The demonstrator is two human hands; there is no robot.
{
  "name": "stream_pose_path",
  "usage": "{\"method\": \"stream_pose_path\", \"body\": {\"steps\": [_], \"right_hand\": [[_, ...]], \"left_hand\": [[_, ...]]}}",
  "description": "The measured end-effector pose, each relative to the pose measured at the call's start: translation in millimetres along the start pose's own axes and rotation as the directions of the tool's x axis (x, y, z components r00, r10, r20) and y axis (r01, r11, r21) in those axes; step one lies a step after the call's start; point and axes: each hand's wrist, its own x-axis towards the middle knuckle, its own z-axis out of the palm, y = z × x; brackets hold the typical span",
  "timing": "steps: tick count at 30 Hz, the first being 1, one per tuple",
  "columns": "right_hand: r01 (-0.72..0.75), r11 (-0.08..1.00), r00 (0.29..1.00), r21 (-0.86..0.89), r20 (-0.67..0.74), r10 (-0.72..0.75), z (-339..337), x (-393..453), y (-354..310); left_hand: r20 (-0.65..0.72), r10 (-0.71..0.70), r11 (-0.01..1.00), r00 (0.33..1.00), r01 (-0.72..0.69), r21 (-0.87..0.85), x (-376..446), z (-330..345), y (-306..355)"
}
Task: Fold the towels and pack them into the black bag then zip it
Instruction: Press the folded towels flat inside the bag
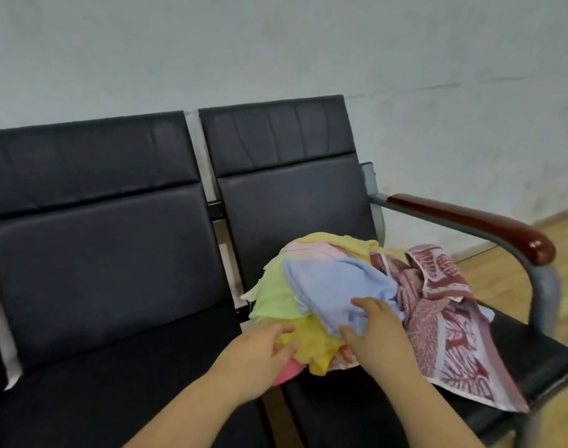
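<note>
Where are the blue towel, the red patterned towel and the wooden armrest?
blue towel [331, 286]: head view, middle of its top fold.
red patterned towel [450, 337]: head view, its draped lower half.
wooden armrest [470, 221]: head view, mid-length of its top.

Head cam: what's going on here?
A person is reaching into a loose pile of towels on the right seat of a black bench. The left hand rests on a yellow towel at the pile's near edge; the right hand grips a light blue towel. A red patterned towel spills toward the armrest. Nothing looks folded yet, and no black bag is in view.
</note>
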Motion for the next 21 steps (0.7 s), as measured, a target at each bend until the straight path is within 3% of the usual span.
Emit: {"method": "stream_pose_path", "body": {"steps": [4, 10, 13, 16, 18, 21], "right_hand": [[-0.143, 0.984, 0.989, 0.106, 0.041, 0.140, 0.8, 18.0, 22.9], [-0.186, 0.983, 0.974, -0.004, 0.128, 0.185, 20.5, 37.7, 37.6], [-0.185, 0.977, 0.980, 0.105, 0.099, 0.175, 24.1, 38.9, 34.4], [-0.084, 0.957, 0.996, 0.278, 0.031, 0.078, 26.9, 39.7, 27.6], [-0.019, 0.920, 1.000, 0.392, 0.014, 0.014, 25.9, 37.7, 17.8], [0.074, 0.877, 0.996, 0.475, 0.010, -0.090, 26.5, 29.0, -0.2]], "left_hand": [[-0.075, 0.011, 0.997, 0.997, -0.016, -0.070, 35.6, 20.9, 21.1], [-0.078, -0.101, 0.964, 0.992, 0.078, -0.256, 81.6, 50.6, 31.0], [-0.099, -0.182, 0.932, 0.978, 0.140, -0.334, 91.3, 63.0, 25.3], [-0.119, -0.258, 0.861, 0.959, 0.173, -0.479, 94.4, 62.8, 20.8], [-0.069, -0.344, 0.678, 0.936, 0.197, -0.708, 95.7, 56.9, 22.9], [0.149, -0.380, 0.188, 0.913, 0.234, -0.954, 89.3, 43.2, 38.7]]}}
